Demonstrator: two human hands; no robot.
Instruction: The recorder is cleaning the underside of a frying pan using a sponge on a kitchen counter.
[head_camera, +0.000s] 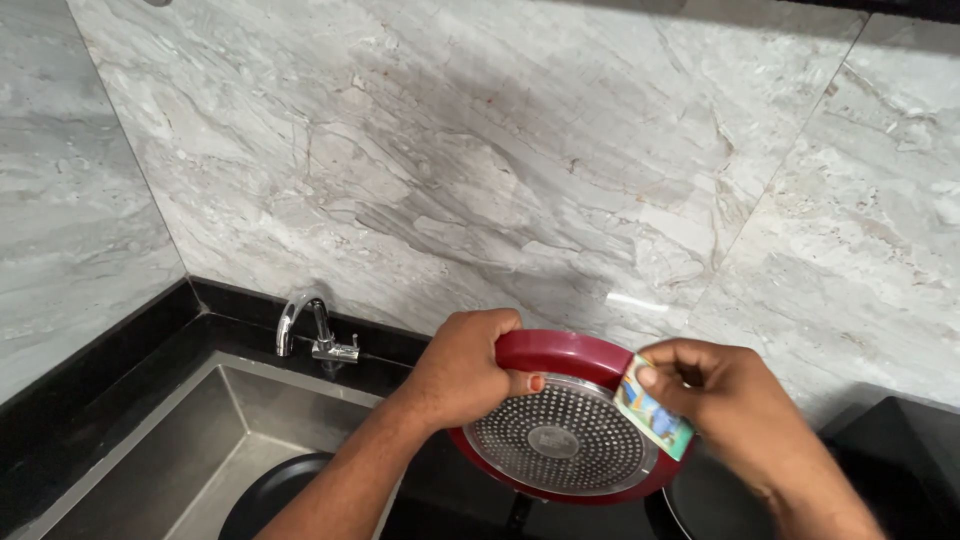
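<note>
My left hand (462, 368) grips the upper left rim of a red frying pan (560, 352). The pan is tilted up so its dotted metal base (556, 440) faces me. My right hand (730, 400) pinches a small colourful label or sticker (652, 410) at the pan's right edge. Whether the label is still stuck to the pan is unclear. The pan's handle points down and is mostly hidden.
A steel sink (215, 440) lies at lower left with a dark round pan (270, 495) inside it. A chrome tap (315, 330) stands on the black counter behind it. Marble wall tiles (500, 150) fill the background. A black surface (900, 450) is at right.
</note>
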